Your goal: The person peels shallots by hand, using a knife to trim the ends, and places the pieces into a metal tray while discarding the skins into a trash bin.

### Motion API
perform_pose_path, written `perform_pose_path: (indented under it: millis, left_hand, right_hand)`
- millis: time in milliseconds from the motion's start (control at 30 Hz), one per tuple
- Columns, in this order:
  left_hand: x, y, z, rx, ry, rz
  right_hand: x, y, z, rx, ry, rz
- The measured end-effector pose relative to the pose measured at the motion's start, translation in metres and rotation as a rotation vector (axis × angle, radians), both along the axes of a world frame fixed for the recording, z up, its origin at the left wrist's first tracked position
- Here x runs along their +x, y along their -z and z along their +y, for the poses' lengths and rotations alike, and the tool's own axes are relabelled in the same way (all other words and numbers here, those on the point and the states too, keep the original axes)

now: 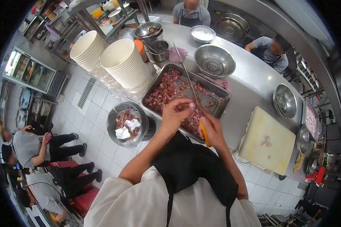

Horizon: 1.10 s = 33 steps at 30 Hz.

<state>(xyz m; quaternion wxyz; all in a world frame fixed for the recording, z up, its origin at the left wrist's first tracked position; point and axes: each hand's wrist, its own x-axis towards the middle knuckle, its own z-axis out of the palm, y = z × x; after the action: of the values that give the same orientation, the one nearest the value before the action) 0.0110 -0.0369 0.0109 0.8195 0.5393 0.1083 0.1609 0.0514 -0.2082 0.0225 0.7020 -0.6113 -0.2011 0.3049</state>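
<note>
My left hand (pixel 175 115) pinches a small pinkish-white piece, apparently a shallot (pixel 193 107), between thumb and fingertips. My right hand (pixel 213 131) grips the yellow handle of a long-bladed knife (pixel 187 75). Its blade points away from me, and its lower part lies against the shallot. Both hands are over a dark metal tray (pixel 222 103), whose left side is heaped with reddish-purple shallots and skins (pixel 163 90); a thinner scatter lies on the right. Behind the fingers, part of the pile is hidden.
Left of the tray stand stacked white tubs (pixel 124 62); below them is a lined bin (pixel 113 139) with scraps. A colander (pixel 214 60) sits behind the tray, and a cutting board (pixel 271 138) lies right. Several people are around, including one person (pixel 192 14) across the counter.
</note>
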Motion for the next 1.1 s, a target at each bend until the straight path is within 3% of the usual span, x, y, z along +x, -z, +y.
perform_pose_path:
  millis: [367, 733, 1100]
  left_hand:
    - [0.002, 0.009, 0.001, -0.059, -0.016, 0.033]
    - [0.002, 0.001, 0.007, -0.358, 0.026, 0.04]
    - [-0.002, 0.024, 0.02, -0.535, 0.034, 0.076]
  right_hand:
    - [0.0, 0.009, -0.002, -0.013, 0.023, -0.001]
    - [0.006, 0.012, -0.001, -0.023, 0.17, 0.093]
    - [0.005, 0.01, 0.005, -0.104, 0.038, 0.176]
